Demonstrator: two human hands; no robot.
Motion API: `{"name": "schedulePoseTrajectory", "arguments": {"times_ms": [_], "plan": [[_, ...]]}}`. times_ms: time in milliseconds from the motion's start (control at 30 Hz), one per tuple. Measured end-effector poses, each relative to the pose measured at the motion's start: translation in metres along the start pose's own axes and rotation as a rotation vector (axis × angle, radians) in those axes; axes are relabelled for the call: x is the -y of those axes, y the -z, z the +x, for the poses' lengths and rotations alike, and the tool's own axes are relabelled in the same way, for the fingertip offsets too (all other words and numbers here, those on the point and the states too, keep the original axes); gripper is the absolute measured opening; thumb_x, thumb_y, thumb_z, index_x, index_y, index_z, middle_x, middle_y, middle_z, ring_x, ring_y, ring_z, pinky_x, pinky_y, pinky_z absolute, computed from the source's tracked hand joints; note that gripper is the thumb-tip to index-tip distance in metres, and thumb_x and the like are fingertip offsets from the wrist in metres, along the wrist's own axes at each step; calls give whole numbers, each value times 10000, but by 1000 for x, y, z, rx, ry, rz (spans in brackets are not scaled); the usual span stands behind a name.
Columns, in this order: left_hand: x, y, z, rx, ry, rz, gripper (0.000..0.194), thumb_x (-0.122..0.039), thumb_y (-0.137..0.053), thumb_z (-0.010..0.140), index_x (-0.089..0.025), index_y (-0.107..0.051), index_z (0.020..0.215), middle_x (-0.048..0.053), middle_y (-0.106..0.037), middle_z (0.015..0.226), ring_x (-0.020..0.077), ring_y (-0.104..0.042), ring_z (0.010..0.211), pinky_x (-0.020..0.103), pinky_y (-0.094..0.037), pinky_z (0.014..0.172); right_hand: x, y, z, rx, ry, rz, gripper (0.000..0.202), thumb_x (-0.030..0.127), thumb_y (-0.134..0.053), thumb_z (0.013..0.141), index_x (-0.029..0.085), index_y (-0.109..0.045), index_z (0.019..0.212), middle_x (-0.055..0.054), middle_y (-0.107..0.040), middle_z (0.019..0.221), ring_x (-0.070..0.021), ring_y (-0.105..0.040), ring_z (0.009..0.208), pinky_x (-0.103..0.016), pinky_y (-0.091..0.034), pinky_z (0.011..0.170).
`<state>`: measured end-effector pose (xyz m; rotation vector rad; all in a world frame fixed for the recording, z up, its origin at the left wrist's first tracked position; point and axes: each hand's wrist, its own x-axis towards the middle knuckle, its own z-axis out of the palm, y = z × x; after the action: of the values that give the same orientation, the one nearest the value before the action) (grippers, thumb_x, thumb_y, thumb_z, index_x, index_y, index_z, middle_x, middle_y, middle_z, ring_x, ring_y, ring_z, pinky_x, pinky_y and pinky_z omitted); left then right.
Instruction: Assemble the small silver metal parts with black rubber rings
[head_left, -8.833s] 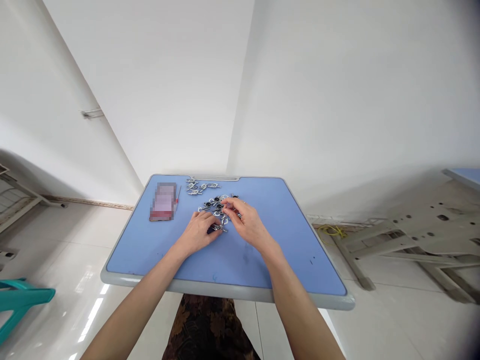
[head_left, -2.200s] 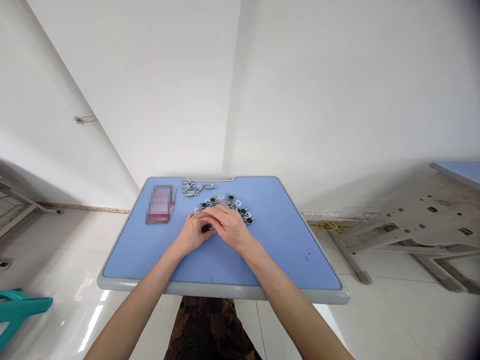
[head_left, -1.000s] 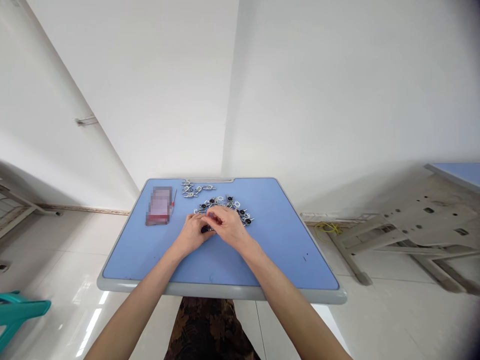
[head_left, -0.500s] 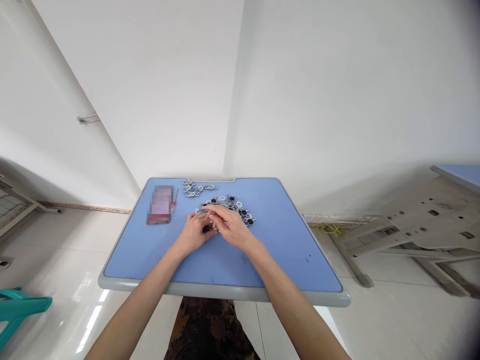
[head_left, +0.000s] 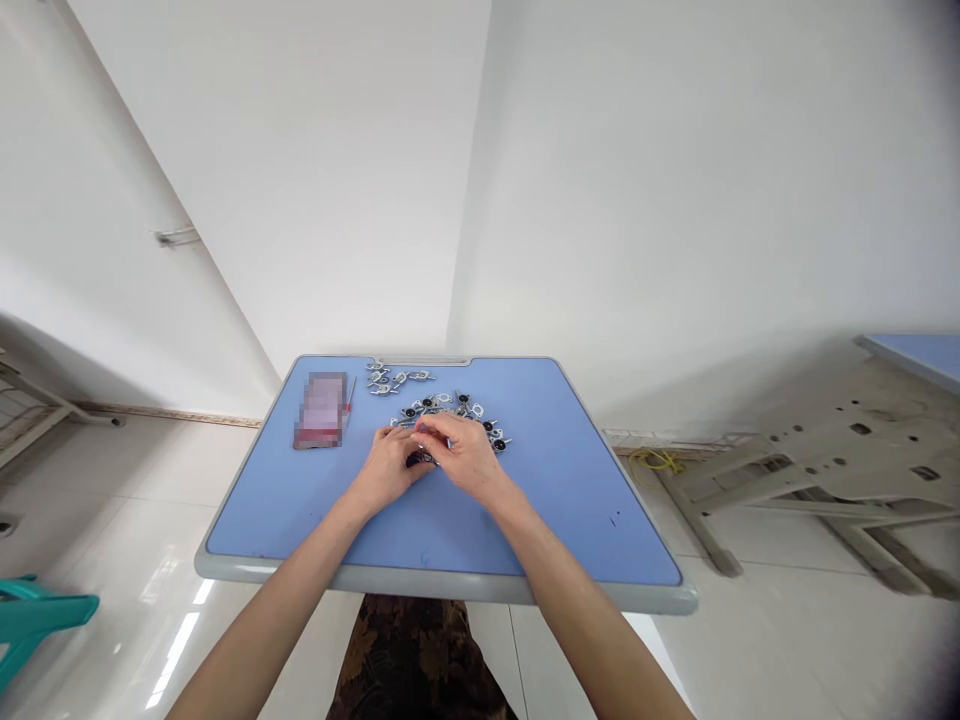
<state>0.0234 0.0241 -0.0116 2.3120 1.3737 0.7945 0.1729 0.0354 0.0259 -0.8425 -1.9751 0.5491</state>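
Note:
At the middle of the blue table (head_left: 457, 530), my left hand (head_left: 385, 466) is closed around a small black and silver metal part (head_left: 421, 458), mostly covered by the fingers. My right hand (head_left: 466, 455) is bent over it from the right, thumb and fingers pinched together. A small reddish spot shows at its fingertips, too small to tell what it is. Just beyond both hands lies a pile of similar small parts, with black round pieces (head_left: 488, 427) and silver oval metal plates (head_left: 445, 398).
A second small group of silver parts (head_left: 384, 389) lies at the table's far left. Beside it are a thin tool with a red portion (head_left: 349, 405) and a blurred-out flat rectangular object (head_left: 320, 410). A white wall (head_left: 360, 200) rises behind the table.
My right hand's fingers have curled in from a flatter, outstretched pose, uncovering more black pieces in the pile. My left hand stays in place around its part.

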Motion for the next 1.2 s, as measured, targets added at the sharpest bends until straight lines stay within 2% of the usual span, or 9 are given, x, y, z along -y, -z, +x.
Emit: {"name": "schedulePoseTrajectory", "arguments": {"times_ms": [133,300,500,567,633,733,900,1200], "plan": [[1,-1,-1,-18,6,28,75,-228,-603,828,-189,-640,879,49,-672,909,209,-596,902,414,-390,903,-1,-4,-2,-24,-7,-39,69,255,-574,837,198,-610,822,-18,-641,738,-137,-570,613,-252,-462,574],[3,-1,0,-11,0,33,71,-241,-626,815,-195,-648,865,34,-665,864,206,-603,867,405,-399,888,-5,-3,-3,15,-45,-2,68,268,-580,841,205,-601,827,-2,-634,724,-130,-572,605,-249,-473,582],[2,1,1,0,14,2,74,-232,-651,791,-203,-651,859,34,-680,897,222,-604,921,397,-387,888,-8,0,-4,52,10,129,257,198,-478,897,229,-612,1114,-31,-676,899,-139,-633,755,-264,-520,683],[1,2,1,-2,19,-3,48,-215,-656,782,-202,-647,827,25,-676,880,213,-607,897,393,-380,891,-9,5,-3,52,-7,153,260,203,-462,906,224,-626,1106,-29,-677,868,-133,-630,705,-266,-525,666],[-1,3,0,1,22,-10,46,-199,-660,775,-208,-647,818,10,-670,856,198,-608,868,388,-370,899,-10,12,-2,-8,-55,176,251,225,-452,915,216,-633,1088,-26,-675,834,-125,-619,636,-265,-528,634],[-3,5,-1,4,22,-22,68,-191,-660,775,-218,-654,838,-1,-663,843,183,-606,851,381,-355,916,-13,20,-1,-57,-91,161,233,249,-459,916,214,-641,1058,-31,-683,843,-137,-629,655,-270,-525,631],[-5,7,-1,2,29,-31,72,-182,-649,778,-217,-653,841,3,-660,845,183,-600,858,380,-345,915,-14,20,-1,6,-48,98,214,227,-450,917,210,-644,1006,-34,-688,841,-150,-643,714,-284,-519,689],[-4,6,-2,4,29,-25,79,-174,-643,774,-223,-647,835,5,-661,856,189,-599,876,386,-341,907,-12,19,-1,57,-36,55,181,195,-451,916,218,-627,952,-17,-675,796,-144,-639,713,-264,-501,686]]}}
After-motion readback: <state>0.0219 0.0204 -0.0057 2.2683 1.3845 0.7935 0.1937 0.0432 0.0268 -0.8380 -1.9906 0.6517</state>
